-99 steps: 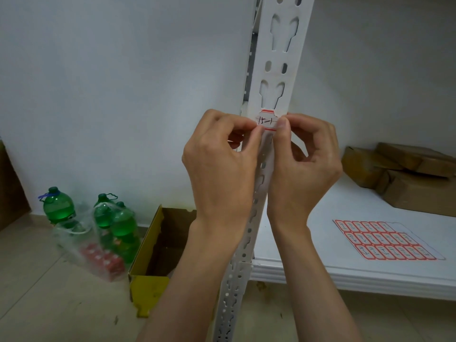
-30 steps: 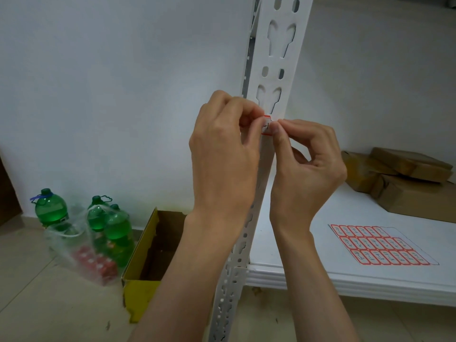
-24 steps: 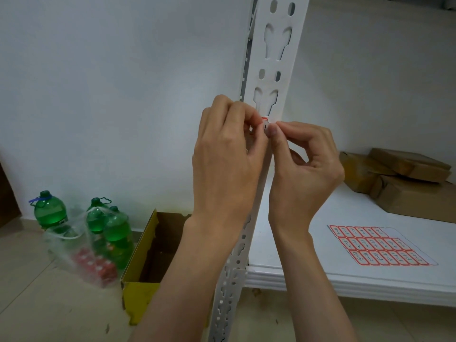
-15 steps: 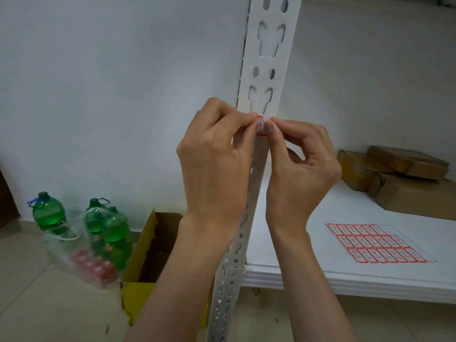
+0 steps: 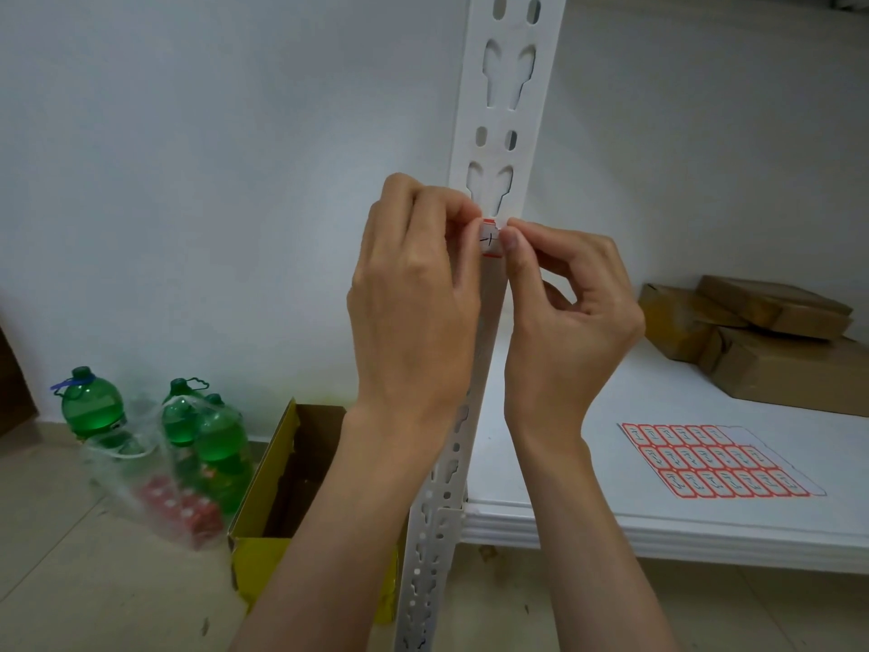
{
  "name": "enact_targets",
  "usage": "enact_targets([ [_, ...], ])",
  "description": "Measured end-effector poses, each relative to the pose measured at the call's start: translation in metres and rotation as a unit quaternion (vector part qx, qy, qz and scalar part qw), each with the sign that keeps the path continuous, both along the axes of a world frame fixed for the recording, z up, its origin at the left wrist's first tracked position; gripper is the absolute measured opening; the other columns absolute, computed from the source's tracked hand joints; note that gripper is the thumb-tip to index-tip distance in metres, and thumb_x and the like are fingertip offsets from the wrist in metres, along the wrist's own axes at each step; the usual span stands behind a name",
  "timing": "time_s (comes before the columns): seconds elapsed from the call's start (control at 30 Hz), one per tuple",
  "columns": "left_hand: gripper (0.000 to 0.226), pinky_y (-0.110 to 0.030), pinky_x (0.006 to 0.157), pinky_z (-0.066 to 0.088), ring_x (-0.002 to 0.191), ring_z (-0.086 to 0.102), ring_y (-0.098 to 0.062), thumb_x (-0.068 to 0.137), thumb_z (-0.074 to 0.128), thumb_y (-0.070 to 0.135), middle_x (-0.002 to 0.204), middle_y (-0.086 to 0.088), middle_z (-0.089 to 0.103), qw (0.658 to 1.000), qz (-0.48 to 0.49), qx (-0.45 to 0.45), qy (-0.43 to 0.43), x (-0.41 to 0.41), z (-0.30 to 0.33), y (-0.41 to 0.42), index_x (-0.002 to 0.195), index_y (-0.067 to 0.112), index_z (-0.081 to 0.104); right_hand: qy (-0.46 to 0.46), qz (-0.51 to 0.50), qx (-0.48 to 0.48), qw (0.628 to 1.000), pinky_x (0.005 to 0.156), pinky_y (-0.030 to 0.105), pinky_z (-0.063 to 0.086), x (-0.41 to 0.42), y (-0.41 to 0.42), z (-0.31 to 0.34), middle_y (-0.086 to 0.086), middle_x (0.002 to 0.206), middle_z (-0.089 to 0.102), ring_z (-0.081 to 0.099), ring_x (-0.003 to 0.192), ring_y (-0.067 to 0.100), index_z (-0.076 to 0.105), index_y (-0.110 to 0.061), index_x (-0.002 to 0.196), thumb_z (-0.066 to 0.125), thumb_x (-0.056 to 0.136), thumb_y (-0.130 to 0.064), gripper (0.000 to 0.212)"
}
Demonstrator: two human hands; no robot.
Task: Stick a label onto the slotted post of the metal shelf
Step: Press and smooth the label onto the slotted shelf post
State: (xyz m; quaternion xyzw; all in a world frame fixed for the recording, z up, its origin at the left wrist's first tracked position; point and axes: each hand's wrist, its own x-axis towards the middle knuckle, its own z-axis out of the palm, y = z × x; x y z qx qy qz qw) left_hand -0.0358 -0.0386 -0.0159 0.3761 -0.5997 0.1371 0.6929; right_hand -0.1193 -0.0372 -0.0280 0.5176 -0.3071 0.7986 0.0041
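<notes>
Forearms are rising from the near edge, one on each side of the slotted post [image 5: 505,110], a white metal upright that is running from the bottom of the view to the top. The left hand [image 5: 414,303] is reaching in from the left with its back to the camera, its fingers curling in against the post and pinching the left edge of the label [image 5: 489,238]. The right hand [image 5: 571,312] is closing in from the right, its thumb and forefinger pinching the label's right edge while the other fingers are folding toward the palm. The label, small and white with red bands at top and bottom and dark handwriting across its middle, is sitting on the post's near face just below a keyhole-shaped slot, between the two sets of fingertips; whether it is fully stuck down I cannot tell. To the right, the white shelf board [image 5: 611,520] is joining the post lower down, and a sheet of red-bordered labels [image 5: 719,461] is lying flat on it, with one corner of the sheet showing blank backing. Farther back on the same board, brown paper parcels [image 5: 762,341] are lying stacked near the wall. On the floor to the left, a yellow cardboard box [image 5: 268,468] is standing open beside the post, and farther left green bottles [image 5: 91,407] are standing by the wall, some of them wrapped in a clear plastic bag [image 5: 141,477] with red packs.
</notes>
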Motion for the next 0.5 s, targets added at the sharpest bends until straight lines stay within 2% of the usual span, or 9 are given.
enact_targets([
  [0.1,0.02,-0.01,0.067,0.042,0.086,0.056,-0.017,0.101,0.05,0.022,0.101,-0.009,0.057,1.0,0.015,0.015,-0.008,-0.0036,-0.0011,-0.0019,0.097,0.006,0.061,-0.003,-0.005,0.008,1.0,0.07,0.013,0.054,0.0008,0.0002,0.0003,0.006,0.094,0.07,0.068,0.088,0.006,0.076,-0.012,0.098,0.073,0.092,-0.011,0.006],
  [0.2,0.021,-0.007,0.067,0.035,0.086,0.053,-0.017,0.099,0.047,0.022,0.099,-0.011,0.056,1.0,0.018,0.014,-0.009,-0.0054,-0.0025,-0.0055,0.095,0.005,0.059,-0.006,-0.005,0.008,1.0,0.071,0.011,0.053,0.0013,-0.0002,0.0008,0.006,0.095,0.07,0.068,0.088,0.004,0.075,-0.014,0.098,0.07,0.094,-0.011,0.007],
  [0.33,0.02,-0.01,0.069,0.034,0.086,0.05,-0.017,0.098,0.048,0.021,0.097,-0.012,0.056,1.0,0.022,0.007,-0.009,-0.0065,-0.0041,-0.0091,0.093,0.004,0.058,-0.001,-0.013,0.006,1.0,0.071,0.011,0.053,0.0013,-0.0019,0.0004,0.007,0.096,0.07,0.068,0.089,0.005,0.075,-0.01,0.099,0.069,0.094,-0.011,0.008],
  [0.5,0.014,-0.022,0.072,0.036,0.087,0.05,-0.019,0.098,0.049,0.018,0.097,-0.009,0.056,0.999,0.025,0.015,-0.013,-0.0056,-0.0035,-0.007,0.093,0.007,0.057,0.029,-0.009,0.004,1.0,0.074,0.017,0.057,-0.0013,-0.0038,-0.0001,0.007,0.098,0.067,0.068,0.091,0.009,0.076,-0.01,0.1,0.072,0.092,-0.009,0.009],
])
